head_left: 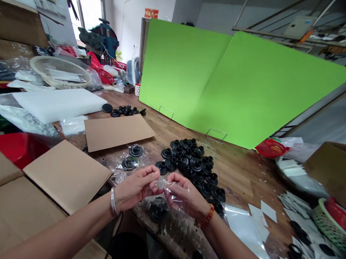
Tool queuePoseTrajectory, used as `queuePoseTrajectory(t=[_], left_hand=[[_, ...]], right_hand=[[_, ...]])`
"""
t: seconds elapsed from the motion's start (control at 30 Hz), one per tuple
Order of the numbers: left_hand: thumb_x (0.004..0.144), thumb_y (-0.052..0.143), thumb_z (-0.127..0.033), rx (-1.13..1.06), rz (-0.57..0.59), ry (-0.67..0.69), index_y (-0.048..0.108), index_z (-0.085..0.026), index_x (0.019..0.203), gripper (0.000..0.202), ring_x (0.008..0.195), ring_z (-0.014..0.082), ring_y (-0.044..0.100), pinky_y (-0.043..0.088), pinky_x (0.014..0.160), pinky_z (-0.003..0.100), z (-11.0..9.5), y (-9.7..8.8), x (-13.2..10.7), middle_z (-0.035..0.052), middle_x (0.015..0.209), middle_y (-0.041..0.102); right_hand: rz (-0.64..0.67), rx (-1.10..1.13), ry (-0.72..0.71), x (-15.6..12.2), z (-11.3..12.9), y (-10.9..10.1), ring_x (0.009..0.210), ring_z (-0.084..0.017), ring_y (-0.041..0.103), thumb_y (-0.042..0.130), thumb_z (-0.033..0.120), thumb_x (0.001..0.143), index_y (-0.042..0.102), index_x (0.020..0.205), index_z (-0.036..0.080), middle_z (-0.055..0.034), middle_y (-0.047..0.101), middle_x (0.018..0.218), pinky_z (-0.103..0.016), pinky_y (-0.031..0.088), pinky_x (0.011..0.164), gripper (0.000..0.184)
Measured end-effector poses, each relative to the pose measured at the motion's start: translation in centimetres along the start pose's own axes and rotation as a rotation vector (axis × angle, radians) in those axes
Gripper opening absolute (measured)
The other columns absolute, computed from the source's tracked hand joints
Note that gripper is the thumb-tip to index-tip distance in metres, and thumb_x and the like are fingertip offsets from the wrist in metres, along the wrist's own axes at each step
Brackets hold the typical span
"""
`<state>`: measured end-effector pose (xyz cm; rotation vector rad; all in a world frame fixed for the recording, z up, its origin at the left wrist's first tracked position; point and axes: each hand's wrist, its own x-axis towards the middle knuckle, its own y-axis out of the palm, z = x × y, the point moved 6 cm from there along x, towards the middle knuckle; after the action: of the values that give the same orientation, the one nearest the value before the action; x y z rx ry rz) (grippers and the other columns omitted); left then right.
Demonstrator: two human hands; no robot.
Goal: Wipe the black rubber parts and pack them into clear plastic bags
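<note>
My left hand (136,187), with a silver bangle on its wrist, pinches one edge of a clear plastic bag (176,197). From the other side my right hand (188,194), which wears an orange bead bracelet, grips the same bag. The fingertips of both hands nearly meet at its upper edge. Below them a dark round part (158,209) shows; I cannot tell whether it is inside the bag. Just beyond my hands lies a heap of black ribbed rubber-looking parts (196,164). Two similar parts in clear bags (135,150) lie beyond my left hand.
Cardboard boxes (66,174) stand at the left, with a cardboard sheet (119,132) on the table. A green panel (216,81) rises along the back on wire feet. Clear bags (244,230) and white cards (269,210) lie at right, near a pale green basket (332,224).
</note>
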<state>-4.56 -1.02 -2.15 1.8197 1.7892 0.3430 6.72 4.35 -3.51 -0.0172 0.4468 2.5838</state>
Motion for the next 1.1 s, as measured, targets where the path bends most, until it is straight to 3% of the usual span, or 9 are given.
queuePoseTrajectory(t=[0.1, 0.23, 0.4, 0.5, 0.6, 0.67, 0.77, 0.93, 1.1], left_hand=[[0.077, 0.066, -0.040, 0.180, -0.092, -0.030, 0.053, -0.019, 0.079, 0.024, 0.059, 0.0093, 0.045, 0.047, 0.082, 0.036, 0.7, -1.5, 0.9, -0.0063, 0.062, 0.044], [0.075, 0.064, -0.037, 0.781, -0.328, 0.085, 0.054, -0.020, 0.098, 0.031, 0.091, 0.0210, 0.053, 0.044, 0.086, 0.037, 1.1, -3.6, 0.3, 0.0040, 0.093, 0.056], [0.062, 0.071, -0.019, 1.216, -0.043, 0.069, 0.058, -0.026, 0.108, 0.048, 0.102, 0.0245, 0.051, 0.041, 0.091, 0.037, 5.2, -0.9, -1.6, 0.0044, 0.112, 0.053], [0.065, 0.065, -0.013, 1.268, -0.081, 0.022, 0.063, -0.023, 0.099, 0.036, 0.093, 0.0216, 0.055, 0.043, 0.086, 0.034, 6.7, -0.7, -1.1, 0.0044, 0.103, 0.056], [0.063, 0.067, -0.014, 1.231, -0.137, -0.013, 0.064, -0.021, 0.098, 0.036, 0.080, 0.0183, 0.057, 0.047, 0.073, 0.029, 5.8, -1.1, 0.3, 0.0042, 0.097, 0.059], [0.065, 0.069, -0.020, 1.237, -0.139, 0.047, 0.065, -0.021, 0.097, 0.033, 0.081, 0.0182, 0.058, 0.048, 0.070, 0.027, 3.0, -1.5, 1.1, 0.0039, 0.096, 0.061], [0.077, 0.060, -0.029, 1.368, -0.249, 0.291, 0.067, -0.022, 0.093, 0.019, 0.089, 0.0193, 0.060, 0.047, 0.081, 0.029, -4.9, -4.1, 2.3, 0.0030, 0.097, 0.066], [0.077, 0.061, -0.041, 1.709, -0.874, 0.235, 0.066, -0.019, 0.102, 0.034, 0.100, 0.0272, 0.059, 0.043, 0.092, 0.037, -19.8, -17.3, 5.9, 0.0087, 0.110, 0.063], [0.077, 0.065, -0.040, 1.789, -1.104, 0.087, 0.053, -0.007, 0.123, 0.058, 0.129, 0.0389, 0.032, 0.028, 0.106, 0.048, -27.7, -28.5, 10.4, 0.0191, 0.132, 0.047]], right_hand=[[-0.133, -0.103, 0.007, 1.1, -1.0, -2.4, 0.051, -0.008, 0.047, 0.065, 0.036, 0.078, 0.054, 0.082, 0.017, 0.0032, 0.053, 0.066, -0.021, 0.039, 0.048, 0.022], [-0.368, -0.384, 0.026, 0.7, -1.8, -5.9, 0.047, -0.007, 0.042, 0.060, 0.033, 0.079, 0.057, 0.079, 0.016, 0.0040, 0.051, 0.063, -0.020, 0.035, 0.045, 0.017], [-0.347, -0.823, 0.019, -1.2, -1.5, -7.0, 0.059, -0.013, 0.050, 0.055, 0.021, 0.078, 0.060, 0.085, 0.017, 0.0012, 0.056, 0.067, -0.024, 0.040, 0.057, 0.009], [-0.297, -1.285, 0.024, -1.9, -0.8, -6.8, 0.074, -0.016, 0.056, 0.051, 0.012, 0.078, 0.064, 0.082, 0.016, -0.0046, 0.060, 0.082, -0.027, 0.042, 0.070, 0.014], [-0.274, -1.577, 0.073, -2.1, 0.8, -6.8, 0.084, -0.020, 0.058, 0.050, 0.021, 0.086, 0.067, 0.085, 0.016, -0.0099, 0.060, 0.097, -0.030, 0.043, 0.073, 0.018], [-0.252, -1.674, 0.082, -1.5, 3.0, -6.8, 0.087, -0.022, 0.059, 0.049, 0.031, 0.089, 0.068, 0.087, 0.017, -0.0103, 0.061, 0.094, -0.031, 0.043, 0.073, 0.024], [-0.219, -1.745, 0.002, 1.8, 7.4, -6.9, 0.085, -0.023, 0.060, 0.048, 0.036, 0.091, 0.068, 0.091, 0.018, -0.0092, 0.064, 0.087, -0.032, 0.043, 0.074, 0.027], [-0.083, -1.716, -0.273, 15.9, 12.8, -7.7, 0.098, -0.022, 0.057, 0.057, 0.027, 0.086, 0.065, 0.104, 0.014, -0.0124, 0.062, 0.104, -0.032, 0.043, 0.085, 0.024], [-0.162, -1.662, -0.179, 33.0, 12.9, -10.8, 0.114, -0.024, 0.051, 0.062, 0.026, 0.083, 0.057, 0.121, 0.012, -0.0154, 0.054, 0.125, -0.035, 0.038, 0.097, 0.041]])
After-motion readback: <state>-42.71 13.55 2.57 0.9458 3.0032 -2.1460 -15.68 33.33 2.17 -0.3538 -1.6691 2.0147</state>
